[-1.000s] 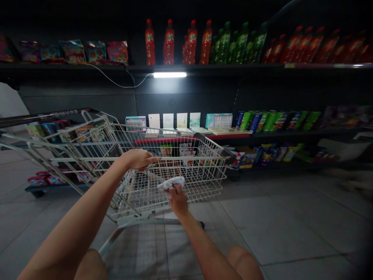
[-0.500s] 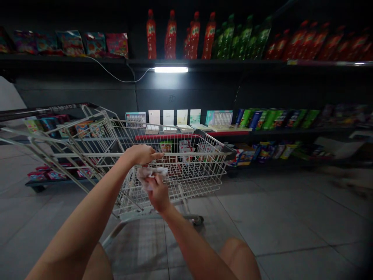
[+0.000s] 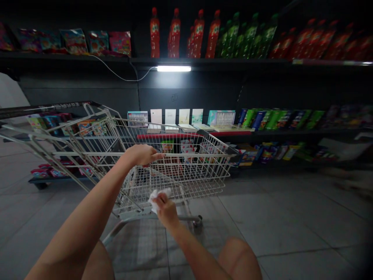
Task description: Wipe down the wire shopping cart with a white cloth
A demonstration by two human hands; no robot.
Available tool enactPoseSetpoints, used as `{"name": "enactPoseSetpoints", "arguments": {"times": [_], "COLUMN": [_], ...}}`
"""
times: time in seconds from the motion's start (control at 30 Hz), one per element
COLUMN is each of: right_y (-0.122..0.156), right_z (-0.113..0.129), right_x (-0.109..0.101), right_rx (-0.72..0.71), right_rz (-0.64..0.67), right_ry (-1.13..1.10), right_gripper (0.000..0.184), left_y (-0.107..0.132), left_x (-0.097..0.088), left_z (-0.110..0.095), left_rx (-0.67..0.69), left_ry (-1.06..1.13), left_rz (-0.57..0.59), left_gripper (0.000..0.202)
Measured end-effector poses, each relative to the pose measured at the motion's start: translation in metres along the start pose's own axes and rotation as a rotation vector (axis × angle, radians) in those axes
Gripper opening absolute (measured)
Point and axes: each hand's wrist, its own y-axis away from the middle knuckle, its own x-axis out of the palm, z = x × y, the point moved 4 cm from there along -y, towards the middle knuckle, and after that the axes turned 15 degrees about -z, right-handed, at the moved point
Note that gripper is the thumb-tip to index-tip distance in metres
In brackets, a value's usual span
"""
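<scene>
A metal wire shopping cart stands side-on in front of me. My left hand is closed over its near top rail, with fingers curled to the inner side. Lower down, at the bottom of the basket's near side, my right hand pinches a crumpled white cloth. Whether the cloth touches the wires there, I cannot tell. Through the mesh, the basket shows no goods that I can separate from those on the shelf behind.
Behind the cart runs a dark shelf with red and green bottles and a lit tube lamp. Notebooks and pen sets line the lower shelf. The cart's handle reaches left. Grey floor tiles extend to the right; my knees are close below.
My right hand has moved down with the cloth, from the upper part of the basket's side to its lower edge. My left hand stays on the rail.
</scene>
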Motion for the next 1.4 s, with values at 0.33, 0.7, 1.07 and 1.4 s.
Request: {"name": "enactPoseSetpoints", "arguments": {"times": [0.33, 0.7, 1.07, 1.4], "right_y": [0.026, -0.062, 0.021, -0.099], "right_z": [-0.038, -0.013, -0.079, -0.029], "right_x": [0.03, -0.113, -0.038, -0.161], "right_rx": [-0.024, -0.016, 0.241, 0.081], "right_rz": [0.131, -0.449, 0.105, -0.515], "right_ry": [0.193, -0.067, 0.188, 0.009], "right_gripper": [0.023, 0.038, 0.034, 0.033], "left_y": [0.004, 0.012, 0.015, 0.019], "left_x": [0.0, -0.006, -0.007, -0.01], "left_z": [-0.001, -0.006, -0.005, -0.006], "left_rx": [0.002, -0.02, -0.039, -0.013], "left_ry": [-0.006, -0.006, 0.009, -0.027], "left_rz": [0.002, 0.003, 0.002, -0.027], "left_gripper": [0.073, 0.07, 0.069, 0.076]}}
